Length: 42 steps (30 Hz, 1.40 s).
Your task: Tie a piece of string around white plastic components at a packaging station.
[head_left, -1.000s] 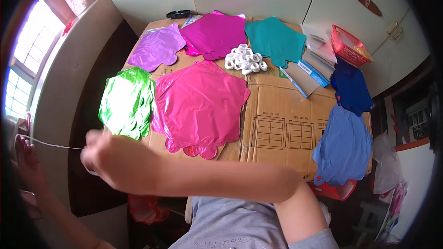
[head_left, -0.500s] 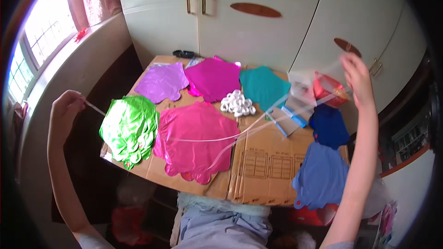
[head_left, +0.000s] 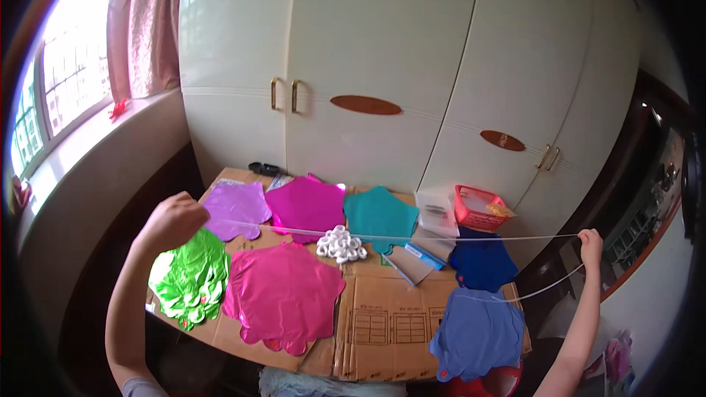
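A thin white ribbon (head_left: pixel 456 239) runs taut and nearly level across the table between my two raised hands. My left hand (head_left: pixel 176 220) is closed on its left end, above the green foil sheets and beside the purple ones. At the far right, my right hand (head_left: pixel 590 246) pinches the ribbon, and a loose tail curves down from it toward the blue sheets. Beneath lie flat scalloped foil sheets, like uninflated balloons: green (head_left: pixel 187 276), pink (head_left: pixel 283 298), purple (head_left: pixel 237 209), magenta (head_left: pixel 305 206), teal (head_left: pixel 381 215), dark blue (head_left: pixel 483 261) and blue (head_left: pixel 478 331).
Cardboard (head_left: pixel 390 294) covers the table. On it sit a pile of small white rings (head_left: pixel 342 245), a blue pen-like tool (head_left: pixel 424 256), a clear plastic container (head_left: pixel 435 213) and a red basket (head_left: pixel 478 209). Cream cupboards (head_left: pixel 368 37) stand behind; a window (head_left: pixel 73 51) is at left.
The slack, swinging ribbon is now pulled straight. My left hand has moved right and lower, my right hand lower and slightly right. The view has tilted up, showing more cupboard.
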{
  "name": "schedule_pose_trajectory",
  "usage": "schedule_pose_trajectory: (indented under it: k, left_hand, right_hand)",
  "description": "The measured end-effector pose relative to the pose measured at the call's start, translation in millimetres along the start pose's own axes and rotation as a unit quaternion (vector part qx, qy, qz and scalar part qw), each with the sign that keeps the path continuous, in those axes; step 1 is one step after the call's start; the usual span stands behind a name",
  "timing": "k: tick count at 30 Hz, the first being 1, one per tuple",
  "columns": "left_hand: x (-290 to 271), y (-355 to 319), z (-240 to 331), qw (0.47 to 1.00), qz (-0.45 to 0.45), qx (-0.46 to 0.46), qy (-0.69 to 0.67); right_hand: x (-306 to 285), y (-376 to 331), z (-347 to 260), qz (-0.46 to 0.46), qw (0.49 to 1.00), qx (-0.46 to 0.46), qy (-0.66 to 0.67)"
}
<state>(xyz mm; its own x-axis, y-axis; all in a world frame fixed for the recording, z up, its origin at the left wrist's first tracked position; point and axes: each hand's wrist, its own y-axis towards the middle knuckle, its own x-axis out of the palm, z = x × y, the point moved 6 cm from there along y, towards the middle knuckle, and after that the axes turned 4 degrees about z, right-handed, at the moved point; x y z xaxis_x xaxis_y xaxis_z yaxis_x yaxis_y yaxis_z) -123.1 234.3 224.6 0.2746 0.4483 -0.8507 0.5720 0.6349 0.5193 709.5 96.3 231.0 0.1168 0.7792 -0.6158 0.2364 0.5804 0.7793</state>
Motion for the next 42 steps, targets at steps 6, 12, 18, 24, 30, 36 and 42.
schedule_pose_trajectory:
  k: [6,12,18,24,30,36,42]
  left_hand:
    - [35,-11,25,0.777,-0.306,-0.053,-0.547]
    - [-1,-18,49,0.349,0.202,0.155,-0.902]
    - [17,2,16,0.553,0.462,-0.214,-0.66]
    - [14,13,27,0.973,0.21,-0.087,0.049]
    - [30,-15,37,0.583,0.051,-0.008,-0.811]
    - [78,-18,22,0.457,0.114,-0.224,-0.853]
    - [101,40,83,0.402,0.039,-0.212,-0.89]
  right_hand:
    - [-40,-5,54,0.032,0.996,0.061,-0.056]
    - [6,-48,47,-0.082,0.995,0.05,0.032]
    - [39,-85,-38,-0.211,0.973,0.005,0.096]
    - [-13,-75,-42,-0.11,0.99,-0.003,0.085]
    - [0,-71,-7,-0.084,0.992,0.012,0.096]
    - [40,-94,-2,-0.17,0.986,0.004,-0.003]
    - [86,-97,-105,-0.345,0.872,-0.123,-0.324]
